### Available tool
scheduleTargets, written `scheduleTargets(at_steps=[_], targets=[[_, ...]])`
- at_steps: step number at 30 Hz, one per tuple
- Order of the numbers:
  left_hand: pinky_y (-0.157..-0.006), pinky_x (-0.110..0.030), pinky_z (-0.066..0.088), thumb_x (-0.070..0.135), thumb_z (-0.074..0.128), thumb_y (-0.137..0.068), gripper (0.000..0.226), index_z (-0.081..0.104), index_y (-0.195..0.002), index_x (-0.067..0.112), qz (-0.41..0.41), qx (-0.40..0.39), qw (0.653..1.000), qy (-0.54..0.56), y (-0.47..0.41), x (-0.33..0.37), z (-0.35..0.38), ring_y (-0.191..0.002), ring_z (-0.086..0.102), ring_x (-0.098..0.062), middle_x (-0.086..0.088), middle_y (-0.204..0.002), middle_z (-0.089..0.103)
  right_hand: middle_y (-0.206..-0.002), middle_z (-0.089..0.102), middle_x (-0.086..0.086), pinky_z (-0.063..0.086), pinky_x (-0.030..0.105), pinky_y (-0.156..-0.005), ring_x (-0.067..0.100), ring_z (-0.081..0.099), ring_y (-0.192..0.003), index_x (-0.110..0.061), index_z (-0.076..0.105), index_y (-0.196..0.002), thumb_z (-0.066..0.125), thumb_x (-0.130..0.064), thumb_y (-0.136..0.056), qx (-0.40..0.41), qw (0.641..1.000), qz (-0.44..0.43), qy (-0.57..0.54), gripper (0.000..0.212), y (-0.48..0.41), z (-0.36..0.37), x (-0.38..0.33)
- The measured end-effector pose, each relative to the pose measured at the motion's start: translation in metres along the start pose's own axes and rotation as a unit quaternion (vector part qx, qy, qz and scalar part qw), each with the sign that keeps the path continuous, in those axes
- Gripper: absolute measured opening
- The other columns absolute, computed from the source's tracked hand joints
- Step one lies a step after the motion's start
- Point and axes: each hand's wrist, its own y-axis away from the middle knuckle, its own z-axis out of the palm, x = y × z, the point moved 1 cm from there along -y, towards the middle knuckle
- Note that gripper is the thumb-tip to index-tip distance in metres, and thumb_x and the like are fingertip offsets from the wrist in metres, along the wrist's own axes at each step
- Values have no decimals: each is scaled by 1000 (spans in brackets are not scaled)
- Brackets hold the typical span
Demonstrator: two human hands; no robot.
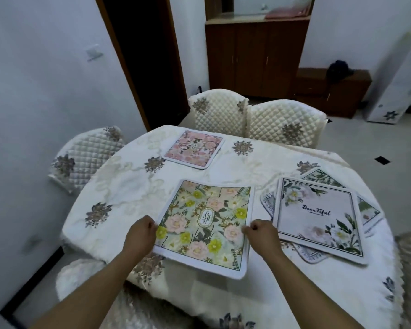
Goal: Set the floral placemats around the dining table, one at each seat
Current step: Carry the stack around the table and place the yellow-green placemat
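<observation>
One round bench (119,186) fills the view, quilted chairs (217,112) around it; a stack of mats (318,217) sits on its right side; a pink mat (193,148) lies before the far chairs; the yellow-flowered mat (207,224), near the front-left edge, seems mid-placement; left hand (140,236) and right hand (261,236) each pinch a side edge; next, likely squaring it to a seat, then letting go.
</observation>
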Motion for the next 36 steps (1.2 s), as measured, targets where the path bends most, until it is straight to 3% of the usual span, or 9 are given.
scheduleTargets(at_steps=[8,14,28,36], targets=[[-57,-36,41,22,50,-97,20,51,-79,13,39,-37,998,28,-64,-117,-34,-66,54,-21,-5,-74,57,-52,45,3,32,28,-49,19,45,-51,-14,39,-53,68,-28,-83,39,997,54,31,45,13,115,-67],[-57,-35,37,21,50,-98,21,49,-79,13,65,-68,995,32,-96,-167,-34,-66,51,-21,-5,-73,55,-50,38,1,31,31,-50,18,39,-49,-17,31,-51,69,-25,-82,64,993,97,18,50,27,165,-89],[-66,-39,44,19,51,-96,17,52,-81,11,67,-88,994,17,-130,-222,-11,-74,54,-27,-5,-78,57,-58,48,9,34,32,-55,23,48,-57,-12,44,-59,65,-25,-86,58,989,130,43,36,12,238,-85],[-72,-43,47,19,49,-95,13,52,-85,11,74,-120,989,-41,-127,-219,19,-83,59,-34,-10,-87,61,-56,47,2,34,32,-53,20,48,-56,-14,40,-56,62,-27,-90,91,978,169,78,42,21,259,-57]])
